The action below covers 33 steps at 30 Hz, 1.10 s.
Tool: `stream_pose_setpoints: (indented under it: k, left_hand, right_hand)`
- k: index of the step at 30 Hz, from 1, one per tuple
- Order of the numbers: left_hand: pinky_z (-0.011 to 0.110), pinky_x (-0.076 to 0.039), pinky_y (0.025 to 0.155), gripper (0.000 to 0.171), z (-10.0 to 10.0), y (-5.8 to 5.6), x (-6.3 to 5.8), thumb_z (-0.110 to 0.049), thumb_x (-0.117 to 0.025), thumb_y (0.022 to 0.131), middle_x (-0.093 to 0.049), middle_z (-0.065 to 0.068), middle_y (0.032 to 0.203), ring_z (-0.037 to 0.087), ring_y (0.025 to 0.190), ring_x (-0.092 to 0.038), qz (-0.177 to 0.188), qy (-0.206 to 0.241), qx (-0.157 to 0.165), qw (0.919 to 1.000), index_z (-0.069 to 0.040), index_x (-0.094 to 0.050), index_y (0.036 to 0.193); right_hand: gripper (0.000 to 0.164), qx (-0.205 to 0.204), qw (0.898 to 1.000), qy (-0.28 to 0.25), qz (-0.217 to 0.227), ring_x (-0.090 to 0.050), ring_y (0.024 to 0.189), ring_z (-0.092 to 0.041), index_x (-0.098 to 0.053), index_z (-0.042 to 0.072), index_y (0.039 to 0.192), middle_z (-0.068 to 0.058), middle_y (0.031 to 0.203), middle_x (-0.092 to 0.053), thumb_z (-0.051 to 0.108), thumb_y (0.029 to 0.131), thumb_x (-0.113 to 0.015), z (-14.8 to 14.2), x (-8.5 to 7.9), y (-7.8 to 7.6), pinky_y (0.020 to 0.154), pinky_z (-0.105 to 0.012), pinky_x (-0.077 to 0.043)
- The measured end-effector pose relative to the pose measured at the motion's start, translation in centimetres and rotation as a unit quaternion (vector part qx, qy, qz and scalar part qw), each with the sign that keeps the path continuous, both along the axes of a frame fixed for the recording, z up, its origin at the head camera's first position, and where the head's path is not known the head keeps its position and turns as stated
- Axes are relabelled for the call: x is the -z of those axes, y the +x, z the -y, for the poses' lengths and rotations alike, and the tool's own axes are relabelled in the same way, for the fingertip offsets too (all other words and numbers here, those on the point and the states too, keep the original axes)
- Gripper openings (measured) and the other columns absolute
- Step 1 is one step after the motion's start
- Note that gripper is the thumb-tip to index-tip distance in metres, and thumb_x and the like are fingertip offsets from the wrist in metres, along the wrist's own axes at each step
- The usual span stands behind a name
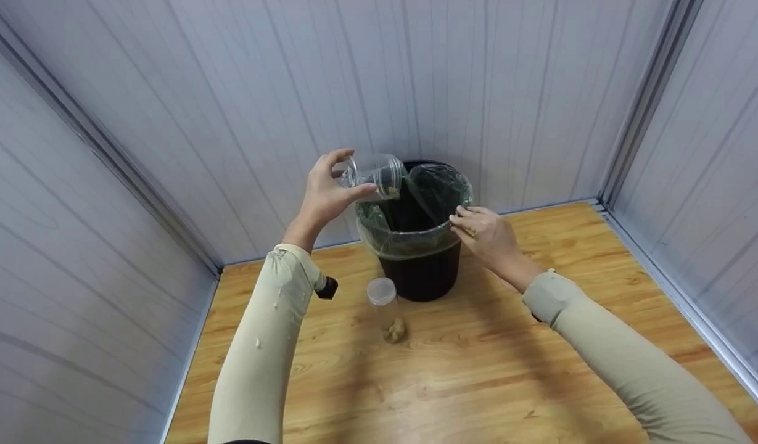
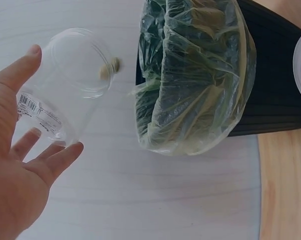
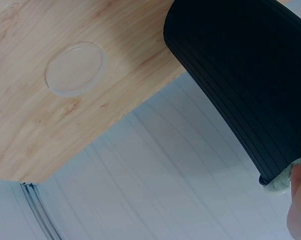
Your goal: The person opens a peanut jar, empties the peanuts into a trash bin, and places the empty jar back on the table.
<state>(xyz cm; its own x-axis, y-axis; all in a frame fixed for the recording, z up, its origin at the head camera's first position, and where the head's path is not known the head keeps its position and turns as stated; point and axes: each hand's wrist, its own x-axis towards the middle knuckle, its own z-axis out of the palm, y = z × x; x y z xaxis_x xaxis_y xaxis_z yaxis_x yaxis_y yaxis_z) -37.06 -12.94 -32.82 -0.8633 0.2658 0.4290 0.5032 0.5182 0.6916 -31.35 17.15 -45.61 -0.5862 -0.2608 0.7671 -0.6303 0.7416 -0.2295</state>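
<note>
My left hand (image 1: pixel 329 188) grips a clear plastic jar (image 1: pixel 363 171) by its base end, thumb on one side and fingers on the other. The jar lies tipped on its side, its mouth over the left rim of a black bin (image 1: pixel 419 274). Small tan pieces (image 2: pixel 109 68) show at the jar's mouth in the left wrist view; a label with a barcode (image 2: pixel 39 112) is near its base. A thin translucent bin liner (image 1: pixel 409 243) is folded over the bin's rim. At the right of that rim, my right hand (image 1: pixel 486 237) pinches the liner's edge.
A second clear jar with a whitish lid (image 1: pixel 382 291) stands before the bin, yellowish-brown lumps (image 1: pixel 395 330) at its bottom. On the wood-grain surface (image 3: pixel 20 125) lies a loose clear round lid (image 3: pixel 75 68). Pale panel walls (image 1: pixel 261 92) rise behind and on both sides.
</note>
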Motion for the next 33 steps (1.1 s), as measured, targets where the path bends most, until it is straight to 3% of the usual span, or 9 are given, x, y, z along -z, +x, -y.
stream_pose_setpoints:
  k: [12, 17, 23, 33]
  left_hand:
    - [0.039, -0.049, 0.095, 0.077, 0.6, -0.2, 0.0, -0.027, -0.089, 0.071, -0.050, 0.016, 0.132, 0.036, 0.114, -0.055, -0.005, -0.007, 0.007, 0.9999, -0.009, -0.053, 0.136]
    - [0.034, -0.049, 0.093, 0.076, 1.2, 0.2, -0.1, -0.031, -0.089, 0.070, -0.051, 0.012, 0.130, 0.033, 0.113, -0.056, -0.007, -0.008, 0.002, 0.9999, -0.011, -0.054, 0.135]
    - [0.042, -0.053, 0.088, 0.075, 2.3, 0.6, 0.2, -0.028, -0.090, 0.069, -0.051, 0.015, 0.129, 0.036, 0.109, -0.059, -0.026, 0.021, 0.005, 0.9994, -0.010, -0.055, 0.134]
    - [0.040, -0.056, 0.081, 0.076, 3.1, 1.9, 1.0, -0.031, -0.089, 0.069, -0.049, 0.009, 0.128, 0.028, 0.110, -0.058, -0.022, 0.053, 0.007, 0.9983, -0.007, -0.049, 0.129]
  right_hand:
    - [0.023, -0.001, 1.000, -0.010, 0.000, -0.065, 0.101, -0.034, -0.076, 0.004, 0.104, -0.015, 0.111, -0.068, 0.007, 0.081, -0.078, 0.0, -0.1, -0.6, 0.087, -0.046, -0.053]
    - [0.024, 0.007, 1.000, -0.015, 0.004, -0.066, 0.100, -0.032, -0.077, 0.007, 0.103, -0.013, 0.110, -0.069, 0.006, 0.079, -0.080, 0.3, 0.1, -0.6, 0.084, -0.045, -0.054]
    - [0.022, 0.005, 0.999, -0.039, 0.023, -0.065, 0.101, -0.033, -0.077, 0.005, 0.102, -0.014, 0.111, -0.068, 0.005, 0.080, -0.078, 1.0, -0.2, -1.0, 0.086, -0.046, -0.053]
    - [0.021, 0.005, 0.997, -0.064, 0.053, -0.065, 0.099, -0.032, -0.077, 0.004, 0.101, -0.015, 0.111, -0.068, 0.005, 0.080, -0.079, 0.5, -0.2, -1.0, 0.086, -0.047, -0.052]
